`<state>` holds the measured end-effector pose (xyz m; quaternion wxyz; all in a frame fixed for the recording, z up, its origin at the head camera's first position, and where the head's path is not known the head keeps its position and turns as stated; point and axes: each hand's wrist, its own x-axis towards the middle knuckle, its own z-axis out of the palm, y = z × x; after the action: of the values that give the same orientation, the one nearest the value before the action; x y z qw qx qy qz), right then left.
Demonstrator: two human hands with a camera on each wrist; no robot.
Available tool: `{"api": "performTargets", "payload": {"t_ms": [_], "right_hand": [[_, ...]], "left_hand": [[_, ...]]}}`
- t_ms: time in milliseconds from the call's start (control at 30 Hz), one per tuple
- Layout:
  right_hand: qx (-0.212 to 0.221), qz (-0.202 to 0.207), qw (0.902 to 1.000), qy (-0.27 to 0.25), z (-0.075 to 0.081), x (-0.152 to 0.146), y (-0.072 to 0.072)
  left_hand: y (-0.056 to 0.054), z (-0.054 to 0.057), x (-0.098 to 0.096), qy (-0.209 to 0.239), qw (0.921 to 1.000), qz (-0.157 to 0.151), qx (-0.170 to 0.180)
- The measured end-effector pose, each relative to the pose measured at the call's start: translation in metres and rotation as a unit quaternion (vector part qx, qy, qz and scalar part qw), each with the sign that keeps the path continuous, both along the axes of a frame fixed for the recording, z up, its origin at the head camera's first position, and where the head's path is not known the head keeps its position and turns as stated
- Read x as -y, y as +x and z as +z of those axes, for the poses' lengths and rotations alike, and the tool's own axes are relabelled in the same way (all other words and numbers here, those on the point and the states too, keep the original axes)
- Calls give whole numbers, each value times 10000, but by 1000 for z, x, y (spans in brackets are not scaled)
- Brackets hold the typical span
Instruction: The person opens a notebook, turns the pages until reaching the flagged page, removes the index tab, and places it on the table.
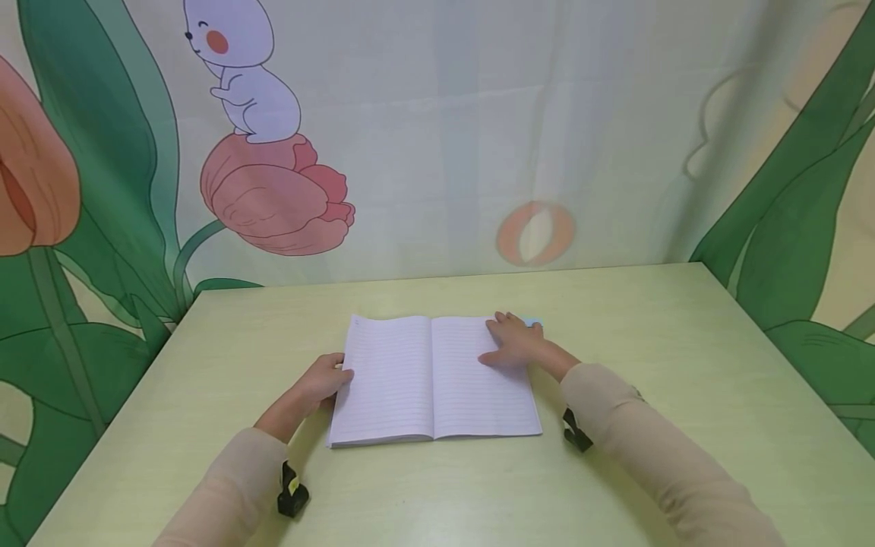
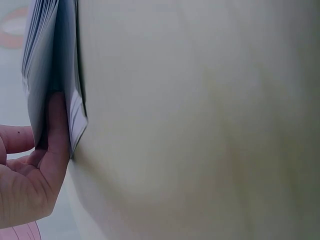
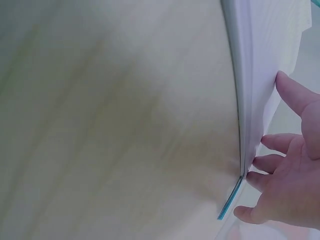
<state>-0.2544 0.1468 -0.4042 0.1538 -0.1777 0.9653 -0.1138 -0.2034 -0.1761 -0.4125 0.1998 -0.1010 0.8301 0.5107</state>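
Note:
An open notebook (image 1: pixel 390 387) with lined white pages lies on the table, its centre fold running away from me. My left hand (image 1: pixel 320 381) grips its left edge, thumb over the page. In the left wrist view, fingers of the left hand (image 2: pixel 35 175) reach between a stack of pages (image 2: pixel 42 55) and the leaves below. Over at the upper right, my right hand (image 1: pixel 516 339) rests with spread fingers on the right page. The right wrist view shows fingertips of the right hand (image 3: pixel 287 165) against the paper, beside a thin blue strip (image 3: pixel 230 200) at the notebook's corner.
A pale wooden table (image 1: pixel 437 494) carries the notebook. Behind it hangs a light curtain (image 1: pixel 437 152) printed with flowers, leaves and a white animal. Black wrist devices (image 1: pixel 292 494) sit below both sleeves.

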Motion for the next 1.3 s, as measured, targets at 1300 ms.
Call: {"api": "performTargets", "payload": {"t_ms": [1300], "right_hand": [[-376,-444,9974,-429,-7,-7,1]], "left_hand": [[2,1,-1,-99,9999,12,-109]]}}
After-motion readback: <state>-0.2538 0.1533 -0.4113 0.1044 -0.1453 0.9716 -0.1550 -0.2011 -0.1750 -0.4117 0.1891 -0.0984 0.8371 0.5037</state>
